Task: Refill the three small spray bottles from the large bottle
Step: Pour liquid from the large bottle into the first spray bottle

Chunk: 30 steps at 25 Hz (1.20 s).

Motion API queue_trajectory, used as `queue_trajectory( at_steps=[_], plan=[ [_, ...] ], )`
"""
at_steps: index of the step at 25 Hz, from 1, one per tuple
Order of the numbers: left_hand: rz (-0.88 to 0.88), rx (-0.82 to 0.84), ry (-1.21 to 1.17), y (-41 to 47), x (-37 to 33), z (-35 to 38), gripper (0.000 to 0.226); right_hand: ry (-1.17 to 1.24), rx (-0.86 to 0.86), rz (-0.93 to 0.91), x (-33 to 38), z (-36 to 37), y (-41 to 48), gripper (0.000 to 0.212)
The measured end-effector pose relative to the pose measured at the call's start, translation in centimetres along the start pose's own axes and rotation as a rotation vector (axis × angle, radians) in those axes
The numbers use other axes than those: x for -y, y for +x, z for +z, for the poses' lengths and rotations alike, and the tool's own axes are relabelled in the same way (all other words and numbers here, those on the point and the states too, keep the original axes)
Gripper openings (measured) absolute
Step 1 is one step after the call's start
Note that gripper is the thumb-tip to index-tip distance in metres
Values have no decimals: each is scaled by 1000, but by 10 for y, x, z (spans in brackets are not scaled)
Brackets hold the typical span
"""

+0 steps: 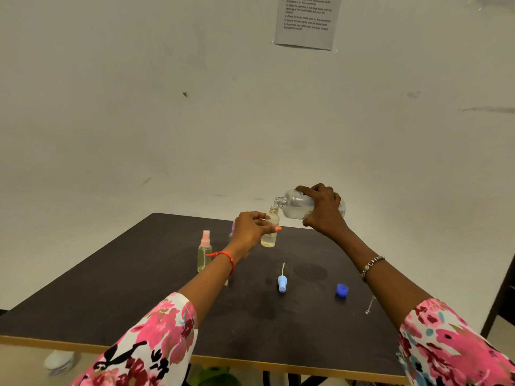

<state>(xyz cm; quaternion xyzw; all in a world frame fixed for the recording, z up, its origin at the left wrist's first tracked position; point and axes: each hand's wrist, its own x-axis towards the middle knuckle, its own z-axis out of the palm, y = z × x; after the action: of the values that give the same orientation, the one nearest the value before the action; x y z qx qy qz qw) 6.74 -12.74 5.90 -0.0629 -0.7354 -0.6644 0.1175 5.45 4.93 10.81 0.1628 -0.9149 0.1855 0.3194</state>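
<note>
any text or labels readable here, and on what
Paper sheet on the wall: numbered printed steps, mostly too blurred; one line seems to read "Place the large bottle back on the countertop".
Large bottle in the right hand: a dark mark by the fingers, unreadable.
Small bottles, caps: no text visible.

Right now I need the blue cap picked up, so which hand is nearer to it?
Right. The right hand, tipping the large bottle, hangs above and beyond the blue cap. The left hand, holding the small open bottle, is further off to the cap's left.
</note>
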Motion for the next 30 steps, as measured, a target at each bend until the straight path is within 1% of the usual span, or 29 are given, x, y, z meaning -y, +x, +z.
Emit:
queue_trajectory(
  at_steps=[30],
  plan=[
    [-18,-5,14,-2,3,2,54,-13,4,-2,-2,4,-1,75]
  ],
)
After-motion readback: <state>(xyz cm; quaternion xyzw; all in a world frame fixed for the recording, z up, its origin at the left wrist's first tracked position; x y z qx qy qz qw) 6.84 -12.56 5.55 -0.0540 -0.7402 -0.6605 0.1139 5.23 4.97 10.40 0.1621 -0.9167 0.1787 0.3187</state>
